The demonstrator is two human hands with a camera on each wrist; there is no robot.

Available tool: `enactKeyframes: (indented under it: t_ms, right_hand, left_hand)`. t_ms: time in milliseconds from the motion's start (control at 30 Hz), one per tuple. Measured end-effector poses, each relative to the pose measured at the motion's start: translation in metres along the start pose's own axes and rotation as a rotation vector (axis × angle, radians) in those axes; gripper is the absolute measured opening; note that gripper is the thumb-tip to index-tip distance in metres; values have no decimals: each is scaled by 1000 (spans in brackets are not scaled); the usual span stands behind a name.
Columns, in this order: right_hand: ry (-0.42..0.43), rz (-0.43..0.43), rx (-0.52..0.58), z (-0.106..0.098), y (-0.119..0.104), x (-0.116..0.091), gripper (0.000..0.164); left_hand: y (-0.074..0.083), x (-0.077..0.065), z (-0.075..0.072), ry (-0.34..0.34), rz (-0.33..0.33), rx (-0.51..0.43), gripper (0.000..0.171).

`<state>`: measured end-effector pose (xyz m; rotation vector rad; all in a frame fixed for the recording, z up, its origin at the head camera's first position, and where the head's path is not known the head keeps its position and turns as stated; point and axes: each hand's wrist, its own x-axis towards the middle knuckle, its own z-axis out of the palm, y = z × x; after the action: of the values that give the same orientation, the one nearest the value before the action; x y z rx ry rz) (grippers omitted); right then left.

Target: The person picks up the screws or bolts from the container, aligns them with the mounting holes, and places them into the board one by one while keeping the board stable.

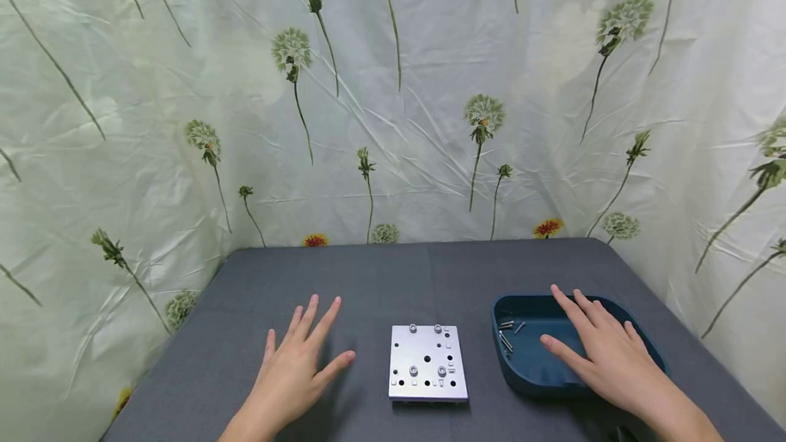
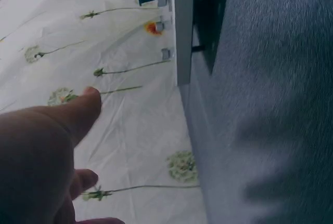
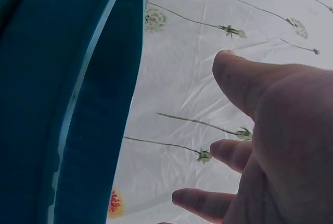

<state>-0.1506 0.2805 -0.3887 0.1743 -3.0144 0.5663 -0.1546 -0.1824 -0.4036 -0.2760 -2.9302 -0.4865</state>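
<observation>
A square silver metal plate (image 1: 414,353) with drilled holes and several socket-head screws (image 1: 441,371) in its top sits mid-table, raised a little above the cloth. To its left is my left hand (image 1: 291,367), fingers spread and straight, holding nothing. In the left wrist view the plate (image 2: 183,31) appears edge-on beyond the thumb. Over the right part of a blue tray (image 1: 534,382) hovers my right hand (image 1: 614,360), its fingers extended and nothing held. Several loose screws (image 1: 505,341) lie at the tray's left side. The tray wall (image 3: 67,104) fills the left of the right wrist view.
Dark grey cloth covers the table (image 1: 344,271). Behind and beside it hangs a pale curtain (image 1: 393,121) printed with dandelions. A small black object (image 1: 623,434) shows beneath the right forearm at the front edge.
</observation>
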Motion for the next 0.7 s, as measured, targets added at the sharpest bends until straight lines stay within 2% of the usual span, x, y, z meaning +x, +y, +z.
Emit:
enactKeyframes:
  t_ms: [200, 433, 600, 700]
  right_hand:
    - [-72, -69, 77, -1, 1, 7, 90]
    - [-199, -150, 244, -9, 5, 23, 79]
    - [-296, -145, 312, -13, 13, 32, 75]
    - [-345, -137, 346, -14, 16, 37, 74]
  left_hand:
    - [4, 5, 10, -48, 47, -117, 86]
    - [3, 13, 27, -165, 94, -269, 88]
    - [2, 19, 40, -259, 119, -384, 89]
    - [-1, 22, 46, -306, 154, -418, 90]
